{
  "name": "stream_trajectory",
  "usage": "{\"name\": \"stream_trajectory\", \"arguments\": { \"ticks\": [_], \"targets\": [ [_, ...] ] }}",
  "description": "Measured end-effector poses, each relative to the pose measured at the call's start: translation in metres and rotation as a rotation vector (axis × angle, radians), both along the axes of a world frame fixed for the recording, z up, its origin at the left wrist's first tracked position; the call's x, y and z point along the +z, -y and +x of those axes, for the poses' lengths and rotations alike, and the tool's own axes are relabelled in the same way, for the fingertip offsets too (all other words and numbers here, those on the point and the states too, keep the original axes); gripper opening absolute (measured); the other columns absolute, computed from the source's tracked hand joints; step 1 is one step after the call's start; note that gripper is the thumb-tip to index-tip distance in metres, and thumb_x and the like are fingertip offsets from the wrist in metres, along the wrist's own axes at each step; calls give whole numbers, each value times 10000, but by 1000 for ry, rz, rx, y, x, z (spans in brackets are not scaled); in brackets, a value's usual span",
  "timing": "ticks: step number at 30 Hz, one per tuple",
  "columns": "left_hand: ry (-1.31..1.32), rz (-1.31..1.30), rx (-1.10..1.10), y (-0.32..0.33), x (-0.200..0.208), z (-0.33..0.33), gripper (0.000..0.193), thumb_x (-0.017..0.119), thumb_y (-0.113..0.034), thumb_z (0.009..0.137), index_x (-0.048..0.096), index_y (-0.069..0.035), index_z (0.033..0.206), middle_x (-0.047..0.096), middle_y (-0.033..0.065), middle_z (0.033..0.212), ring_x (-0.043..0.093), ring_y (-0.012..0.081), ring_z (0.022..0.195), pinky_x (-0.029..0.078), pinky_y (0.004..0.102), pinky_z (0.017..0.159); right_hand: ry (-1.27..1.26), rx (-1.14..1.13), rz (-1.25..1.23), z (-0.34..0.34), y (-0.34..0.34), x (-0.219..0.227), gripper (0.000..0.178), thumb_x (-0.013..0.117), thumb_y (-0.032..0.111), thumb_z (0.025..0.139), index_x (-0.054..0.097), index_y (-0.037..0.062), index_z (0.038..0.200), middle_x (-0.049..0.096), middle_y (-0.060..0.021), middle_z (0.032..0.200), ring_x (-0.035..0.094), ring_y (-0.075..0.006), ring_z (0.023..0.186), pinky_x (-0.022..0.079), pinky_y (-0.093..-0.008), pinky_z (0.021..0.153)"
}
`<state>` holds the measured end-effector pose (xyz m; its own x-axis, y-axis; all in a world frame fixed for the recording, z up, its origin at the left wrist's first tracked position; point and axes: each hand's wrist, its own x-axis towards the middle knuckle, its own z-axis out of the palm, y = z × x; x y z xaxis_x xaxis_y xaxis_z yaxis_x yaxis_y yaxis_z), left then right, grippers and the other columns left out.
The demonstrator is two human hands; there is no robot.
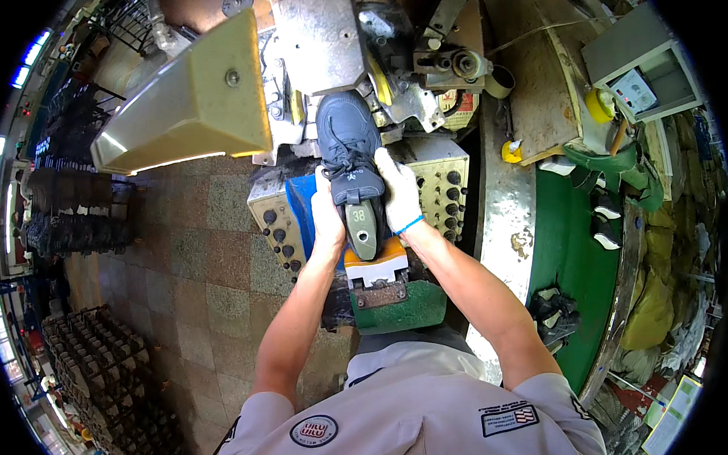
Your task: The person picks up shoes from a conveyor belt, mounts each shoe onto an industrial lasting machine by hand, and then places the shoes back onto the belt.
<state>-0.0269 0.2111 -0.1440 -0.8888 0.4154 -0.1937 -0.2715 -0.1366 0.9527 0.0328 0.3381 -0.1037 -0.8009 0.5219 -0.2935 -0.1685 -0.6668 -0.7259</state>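
a dark blue shoe point(347, 131) on a grey-green last point(361, 223) sits at the middle of the machine, laces up, its toe at the front edge of the metal block point(321, 45) and its heel above the orange pad point(391, 250); whether heel and pad touch is hidden. the left hand point(327, 214) is clamped on the shoe's left side and the right hand point(399, 193), gloved in white with a blue cuff, on its right side. gripping from both flanks probably keeps the shoe straight, toe squared to the block, while leaving the top of the last uncovered. the glove likely spares the upper from marks.

knobbed control boxes point(445, 194) stand either side of the pad, presumably so either hand can reach them. to the right runs a green tabletop point(556, 242): a pair of black-and-white shoes point(606, 218) lies by its right edge, other dark shoes point(555, 310) nearer its left edge, within easy reach, it seems. yellow tape point(511, 152) rests beyond that left edge, clear of the work.
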Motion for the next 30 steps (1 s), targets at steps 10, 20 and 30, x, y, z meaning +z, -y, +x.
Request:
{"name": "stream_trajectory", "arguments": {
  "ticks": [10, 20, 30],
  "targets": [
    [-74, -142, 186, 22, 95, 38, 529, 534, -394, 1021, 556, 9, 1363, 633, 161, 1242, 639, 206, 1024, 499, 349, 912, 177, -274, -54, 205, -100, -66, 707, 492, 536, 999, 448, -61, 1376, 623, -253, 1256, 673, -360, 1043, 573, -471, 803],
    [-529, -885, 305, -49, 111, 79, 360, 858, -226, 792, 696, 68, 924, 693, 104, 869, 554, 168, 715, 502, 337, 706, 238, -772, -558, 550, -274, -228, 612, 277, 466, 1007, 367, 105, 1493, 273, -179, 1605, 261, -465, 1458, 206, -641, 1154],
    [-757, -941, 332, -65, 96, 84, 603, 798, -431, 808, 511, 61, 610, 450, 106, 593, 368, 235, 571, 378, 431, 579, 1000, -1101, -183, 653, -532, -245, 415, 762, 307, 787, 662, -29, 1010, 665, -166, 890, 654, -316, 703, 541, -473, 595]
  ]
}}
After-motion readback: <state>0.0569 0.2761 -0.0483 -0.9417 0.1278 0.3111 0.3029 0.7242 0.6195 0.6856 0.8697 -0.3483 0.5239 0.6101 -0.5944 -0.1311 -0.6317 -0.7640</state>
